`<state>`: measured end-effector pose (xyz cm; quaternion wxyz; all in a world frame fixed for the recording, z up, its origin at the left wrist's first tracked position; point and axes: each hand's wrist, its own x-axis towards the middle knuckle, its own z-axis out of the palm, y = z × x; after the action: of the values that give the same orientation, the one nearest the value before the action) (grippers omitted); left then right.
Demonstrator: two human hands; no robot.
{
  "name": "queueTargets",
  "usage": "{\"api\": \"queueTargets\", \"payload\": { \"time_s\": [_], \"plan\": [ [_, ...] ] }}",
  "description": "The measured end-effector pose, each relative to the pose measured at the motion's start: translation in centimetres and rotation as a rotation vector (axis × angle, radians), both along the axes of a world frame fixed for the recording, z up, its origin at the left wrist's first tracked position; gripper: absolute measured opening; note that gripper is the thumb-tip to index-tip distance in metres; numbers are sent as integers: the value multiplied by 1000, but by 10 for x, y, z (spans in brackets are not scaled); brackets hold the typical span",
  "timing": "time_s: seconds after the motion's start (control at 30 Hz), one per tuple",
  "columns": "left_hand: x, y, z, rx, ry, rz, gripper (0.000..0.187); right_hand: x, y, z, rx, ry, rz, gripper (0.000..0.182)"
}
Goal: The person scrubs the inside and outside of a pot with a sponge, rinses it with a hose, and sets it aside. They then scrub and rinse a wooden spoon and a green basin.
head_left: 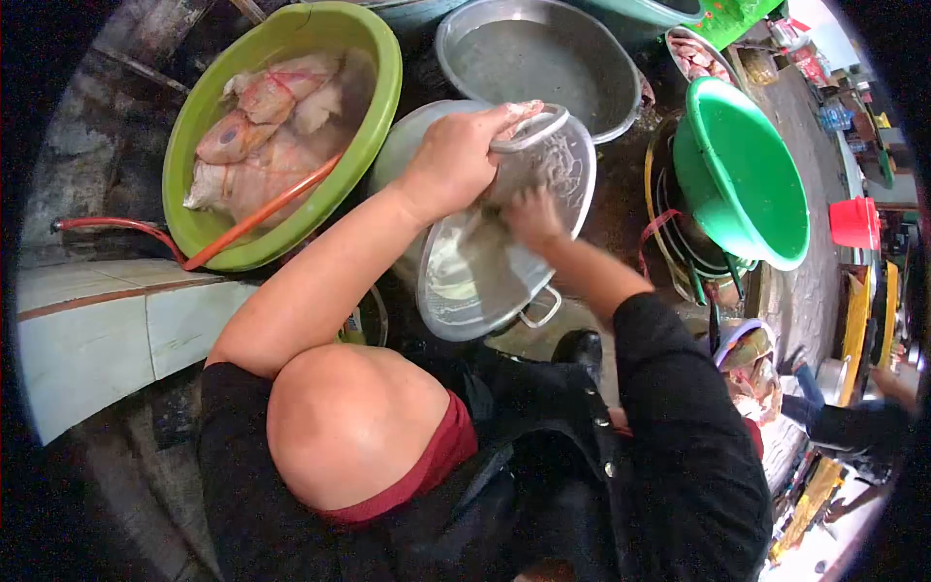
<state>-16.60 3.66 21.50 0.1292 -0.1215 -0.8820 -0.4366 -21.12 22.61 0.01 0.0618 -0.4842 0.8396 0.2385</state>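
Observation:
A silvery metal pot (pixel 465 325) with two loop handles is tilted in front of my knees. Its inside looks wet, with whitish, foamy streaks. My left hand (pixel 456 160) is closed around the pot's far side at the upper handle (pixel 531 134). Inside the pot, my right hand (pixel 533 218) is smeared by motion against the wall, so its fingers and anything in them cannot be made out. The lower handle (pixel 543 307) hangs free on the near side. Behind my left wrist, a pale grey basin (pixel 396 145) is partly hidden.
On the left, a green tub (pixel 383 87) holds large fish pieces (pixel 262 121) in water, with an orange hose (pixel 262 215) across its rim. A metal basin of water (pixel 621 73) stands behind. A bright green basin (pixel 747 175) is at right; a person (pixel 853 427) is farther right.

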Motion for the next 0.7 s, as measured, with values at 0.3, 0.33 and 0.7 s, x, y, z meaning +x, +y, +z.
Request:
{"api": "queueTargets", "payload": {
  "time_s": [0.3,0.33,0.7],
  "plan": [
    [12,5,10,22,-72,9,46,101,-66,19,-439,-989,-730,79],
    [12,5,7,23,-67,21,44,119,-92,6,-693,-1001,-780,69],
    [18,1,6,55,-24,21,45,95,-38,6,-638,-1447,-611,59]
  ]
}}
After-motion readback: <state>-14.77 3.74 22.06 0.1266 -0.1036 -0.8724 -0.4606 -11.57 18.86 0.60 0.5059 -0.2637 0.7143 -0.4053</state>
